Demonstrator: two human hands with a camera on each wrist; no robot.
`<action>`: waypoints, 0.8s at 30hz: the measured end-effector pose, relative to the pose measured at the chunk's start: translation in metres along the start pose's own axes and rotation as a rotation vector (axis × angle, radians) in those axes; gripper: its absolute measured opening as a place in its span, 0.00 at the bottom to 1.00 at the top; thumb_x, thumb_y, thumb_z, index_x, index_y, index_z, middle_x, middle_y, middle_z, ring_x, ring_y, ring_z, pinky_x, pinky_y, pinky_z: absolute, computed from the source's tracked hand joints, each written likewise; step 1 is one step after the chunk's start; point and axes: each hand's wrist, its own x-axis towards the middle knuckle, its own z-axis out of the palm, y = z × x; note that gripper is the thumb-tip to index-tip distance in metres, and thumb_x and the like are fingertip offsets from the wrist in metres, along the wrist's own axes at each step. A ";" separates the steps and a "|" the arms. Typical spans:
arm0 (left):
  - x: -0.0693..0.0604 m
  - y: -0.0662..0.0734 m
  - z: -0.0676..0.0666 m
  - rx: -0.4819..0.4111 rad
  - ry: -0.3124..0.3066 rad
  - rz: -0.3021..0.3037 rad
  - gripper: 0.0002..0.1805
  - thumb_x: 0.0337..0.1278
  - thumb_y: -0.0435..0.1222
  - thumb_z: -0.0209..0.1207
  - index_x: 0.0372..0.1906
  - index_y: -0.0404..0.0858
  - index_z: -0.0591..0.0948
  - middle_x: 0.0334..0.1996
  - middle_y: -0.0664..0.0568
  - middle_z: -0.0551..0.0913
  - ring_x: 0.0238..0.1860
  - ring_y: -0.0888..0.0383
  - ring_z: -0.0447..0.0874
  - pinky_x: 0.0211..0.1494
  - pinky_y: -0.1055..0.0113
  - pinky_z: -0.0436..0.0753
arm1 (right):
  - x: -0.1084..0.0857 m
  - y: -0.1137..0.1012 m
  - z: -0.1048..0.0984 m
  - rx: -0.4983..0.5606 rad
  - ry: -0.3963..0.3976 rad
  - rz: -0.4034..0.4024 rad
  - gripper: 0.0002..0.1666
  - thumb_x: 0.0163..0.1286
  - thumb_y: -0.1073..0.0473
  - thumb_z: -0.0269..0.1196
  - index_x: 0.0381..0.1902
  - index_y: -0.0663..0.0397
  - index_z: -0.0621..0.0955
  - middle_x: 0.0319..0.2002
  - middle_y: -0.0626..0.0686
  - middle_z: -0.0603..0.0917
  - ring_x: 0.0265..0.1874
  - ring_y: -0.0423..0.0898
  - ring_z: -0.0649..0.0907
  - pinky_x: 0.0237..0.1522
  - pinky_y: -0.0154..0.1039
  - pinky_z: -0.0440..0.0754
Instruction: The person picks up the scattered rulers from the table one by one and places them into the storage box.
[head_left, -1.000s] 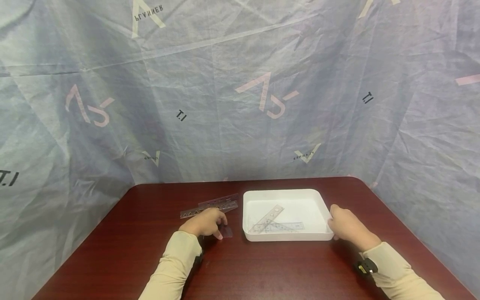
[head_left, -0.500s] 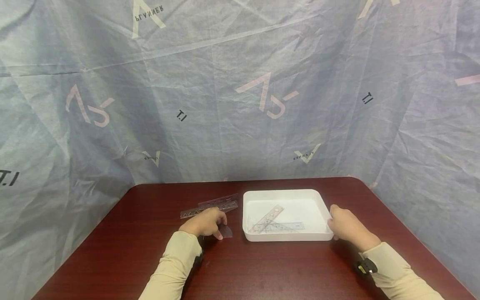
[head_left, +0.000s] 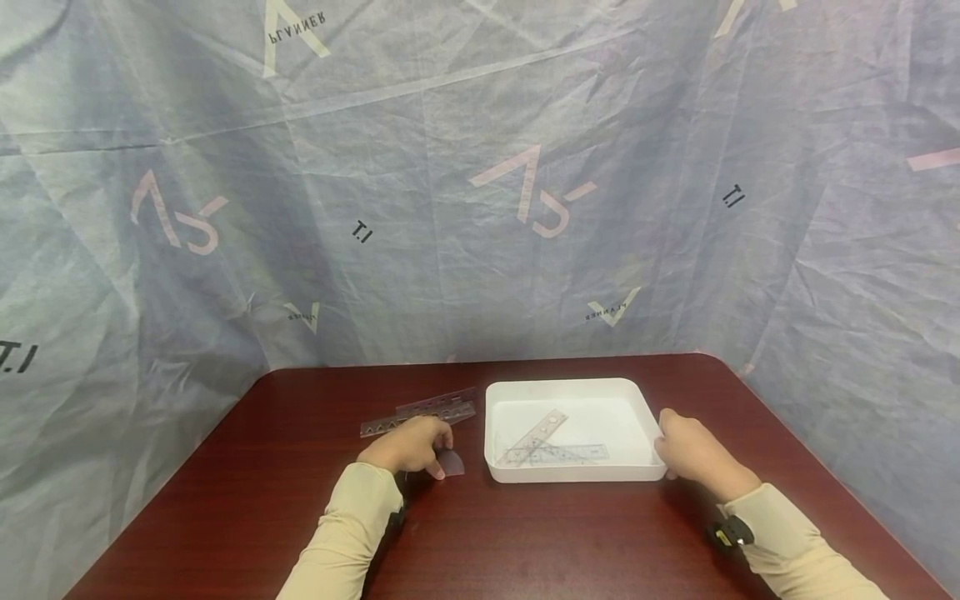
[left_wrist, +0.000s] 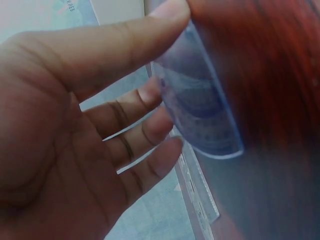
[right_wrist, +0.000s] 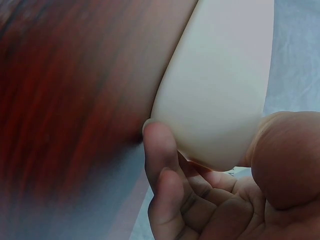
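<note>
A clear protractor (head_left: 452, 463) is pinched by my left hand (head_left: 411, 444) just left of the white tray (head_left: 577, 474). In the left wrist view the protractor (left_wrist: 200, 100) stands out from between the thumb and fingers of my left hand (left_wrist: 85, 115). My right hand (head_left: 693, 450) grips the right side of the tray. The right wrist view shows the fingers of my right hand (right_wrist: 215, 195) at the bottom edge of the tray wall (right_wrist: 215, 85), with the thumb at its rim. Clear rulers (head_left: 547, 431) lie crossed inside the tray, toward its left part.
Behind my left hand, clear stencil rulers (head_left: 457, 410) overlap on the dark red table (head_left: 525, 542). A grey printed cloth (head_left: 420, 183) hangs behind the table and along both sides.
Slightly more of the protractor shows beside my left fingers than before. The tray, the rulers and my right hand look unmoved.
</note>
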 end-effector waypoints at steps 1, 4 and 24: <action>0.000 0.000 0.000 0.001 0.003 0.001 0.22 0.31 0.31 0.80 0.36 0.42 0.82 0.33 0.52 0.79 0.37 0.55 0.76 0.45 0.55 0.77 | 0.000 0.000 0.000 0.000 0.000 0.000 0.06 0.64 0.68 0.52 0.36 0.68 0.70 0.21 0.54 0.75 0.13 0.43 0.78 0.22 0.41 0.76; 0.000 -0.001 0.000 -0.001 0.011 0.003 0.22 0.30 0.31 0.80 0.35 0.42 0.81 0.31 0.52 0.78 0.35 0.56 0.74 0.43 0.56 0.77 | 0.000 0.000 0.000 -0.001 0.001 -0.001 0.06 0.64 0.68 0.52 0.36 0.68 0.70 0.21 0.54 0.75 0.13 0.43 0.78 0.22 0.41 0.76; -0.003 0.001 -0.004 0.030 0.018 0.010 0.20 0.33 0.30 0.79 0.32 0.45 0.80 0.29 0.55 0.76 0.33 0.58 0.73 0.39 0.59 0.75 | 0.000 0.001 0.001 0.001 -0.003 0.013 0.08 0.64 0.68 0.53 0.39 0.70 0.71 0.22 0.55 0.76 0.13 0.44 0.78 0.22 0.40 0.76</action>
